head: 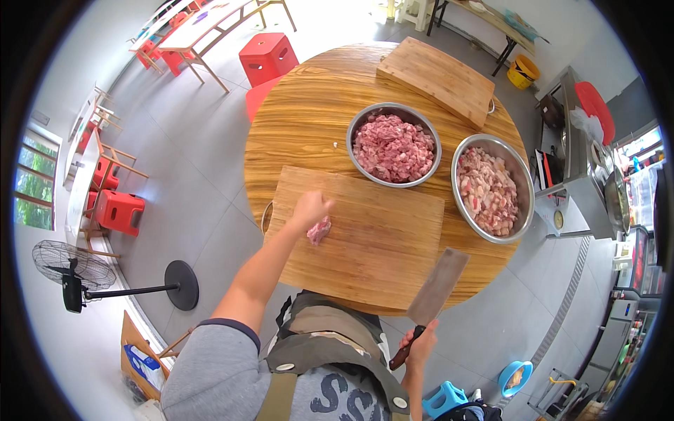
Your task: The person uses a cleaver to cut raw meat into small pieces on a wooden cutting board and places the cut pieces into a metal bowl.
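My left hand (313, 208) is closed above the left part of a wooden chopping board (374, 237), close to a small lump of raw meat (319, 230). Whether its fingers hold anything is hidden. In my right hand (418, 344) is the dark handle of a cleaver (438, 287), its broad blade reaching over the board's near right corner. Behind the board, a steel bowl (349, 152) contains pink minced meat (394, 148). A second steel bowl (527, 210), to the right, contains paler, fattier chopped meat (487, 192).
Another thick wooden board (439, 76) lies at the far right of the round table (316, 105). Red stools (267, 59) stand beyond the table's left side. A standing fan (181, 286) is at left; a blue stool (445, 399) and blue basin (515, 379) are on the floor at lower right.
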A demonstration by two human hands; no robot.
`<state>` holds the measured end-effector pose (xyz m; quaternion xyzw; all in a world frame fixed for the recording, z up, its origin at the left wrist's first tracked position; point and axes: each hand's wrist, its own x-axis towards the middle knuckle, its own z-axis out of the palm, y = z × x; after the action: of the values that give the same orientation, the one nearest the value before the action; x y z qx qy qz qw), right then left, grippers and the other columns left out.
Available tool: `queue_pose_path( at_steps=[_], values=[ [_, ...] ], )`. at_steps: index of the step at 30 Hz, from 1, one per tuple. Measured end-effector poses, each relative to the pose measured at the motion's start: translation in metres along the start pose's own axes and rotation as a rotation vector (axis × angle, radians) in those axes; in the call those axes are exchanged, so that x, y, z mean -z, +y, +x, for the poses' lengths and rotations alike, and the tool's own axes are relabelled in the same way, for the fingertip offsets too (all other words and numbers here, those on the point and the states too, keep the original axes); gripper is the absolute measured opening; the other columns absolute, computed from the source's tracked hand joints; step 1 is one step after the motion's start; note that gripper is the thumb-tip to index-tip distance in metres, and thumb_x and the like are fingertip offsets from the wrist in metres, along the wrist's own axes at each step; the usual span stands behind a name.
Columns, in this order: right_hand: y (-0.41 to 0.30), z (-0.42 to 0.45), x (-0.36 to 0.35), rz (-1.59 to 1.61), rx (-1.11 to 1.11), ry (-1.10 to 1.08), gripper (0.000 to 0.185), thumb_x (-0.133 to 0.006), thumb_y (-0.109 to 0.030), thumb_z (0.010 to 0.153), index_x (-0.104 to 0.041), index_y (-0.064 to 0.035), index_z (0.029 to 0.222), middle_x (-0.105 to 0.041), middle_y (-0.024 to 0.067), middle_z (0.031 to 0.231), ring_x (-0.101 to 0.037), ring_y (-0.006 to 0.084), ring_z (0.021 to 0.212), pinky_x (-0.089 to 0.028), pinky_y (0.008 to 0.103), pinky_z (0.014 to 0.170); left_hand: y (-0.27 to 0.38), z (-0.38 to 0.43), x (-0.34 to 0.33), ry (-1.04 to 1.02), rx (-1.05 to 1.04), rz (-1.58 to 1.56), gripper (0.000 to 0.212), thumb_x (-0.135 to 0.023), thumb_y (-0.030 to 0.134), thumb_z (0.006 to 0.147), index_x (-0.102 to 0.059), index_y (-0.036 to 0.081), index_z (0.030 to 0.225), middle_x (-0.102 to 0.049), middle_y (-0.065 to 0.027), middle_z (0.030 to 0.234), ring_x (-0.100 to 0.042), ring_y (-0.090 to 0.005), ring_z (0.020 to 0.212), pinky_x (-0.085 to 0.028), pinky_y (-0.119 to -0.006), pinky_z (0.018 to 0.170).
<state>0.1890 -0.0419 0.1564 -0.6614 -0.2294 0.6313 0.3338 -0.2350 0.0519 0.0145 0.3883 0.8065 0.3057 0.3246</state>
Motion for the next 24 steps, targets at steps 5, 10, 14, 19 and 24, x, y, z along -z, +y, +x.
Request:
queue_pose_path(
  at_steps=[5,10,14,19,24],
  values=[
    [-0.01,0.009,0.005,-0.059,0.061,0.04,0.064,-0.037,-0.062,0.091,-0.039,-0.0065,0.06,-0.042,0.0049,0.048,-0.043,0.0161,0.036,-0.038,0.03,0.035,-0.014,-0.086,-0.063,0.201,-0.371,0.322,0.032,-0.068,0.015,0.071,-0.057,0.004,0.1,-0.052,-0.018,0.113,-0.051,-0.0364,0.102,-0.045,-0.046,0.081],
    [-0.012,0.002,-0.006,-0.152,0.081,-0.059,0.064,-0.038,-0.062,0.091,-0.039,-0.0068,0.058,-0.043,0.0054,0.047,-0.044,0.0161,0.036,-0.038,0.0296,0.034,0.032,-0.118,-0.041,0.43,-0.415,0.341,0.033,-0.066,0.009,0.068,-0.055,0.006,0.099,-0.051,-0.015,0.115,-0.049,-0.0338,0.106,-0.043,-0.044,0.081],
    [-0.005,-0.002,0.001,-0.195,0.107,-0.106,0.064,-0.038,-0.062,0.091,-0.039,-0.0071,0.057,-0.043,0.0054,0.047,-0.044,0.0158,0.036,-0.038,0.0295,0.034,0.032,-0.13,-0.056,0.387,-0.512,0.123,0.03,-0.064,0.006,0.069,-0.052,0.005,0.097,-0.058,-0.0135,0.101,-0.055,-0.0339,0.092,-0.045,-0.043,0.076],
    [-0.007,-0.008,0.009,-0.152,0.074,-0.096,0.065,-0.037,-0.061,0.091,-0.041,-0.0061,0.057,-0.044,0.0051,0.048,-0.045,0.0155,0.036,-0.038,0.0284,0.035,0.059,-0.126,-0.083,0.068,0.241,-0.868,0.016,-0.059,0.007,0.082,-0.047,0.004,0.092,-0.059,-0.0057,0.084,-0.058,-0.0198,0.068,-0.049,-0.034,0.06],
    [-0.007,-0.005,0.023,-0.127,0.087,-0.064,0.064,-0.037,-0.061,0.092,-0.042,-0.0058,0.058,-0.045,0.0053,0.048,-0.045,0.0155,0.036,-0.038,0.0282,0.035,0.106,-0.136,-0.092,-0.171,0.407,-1.546,0.013,-0.055,0.006,0.088,-0.049,0.004,0.099,-0.057,-0.006,0.084,-0.058,-0.0147,0.07,-0.053,-0.032,0.062]
  ],
)
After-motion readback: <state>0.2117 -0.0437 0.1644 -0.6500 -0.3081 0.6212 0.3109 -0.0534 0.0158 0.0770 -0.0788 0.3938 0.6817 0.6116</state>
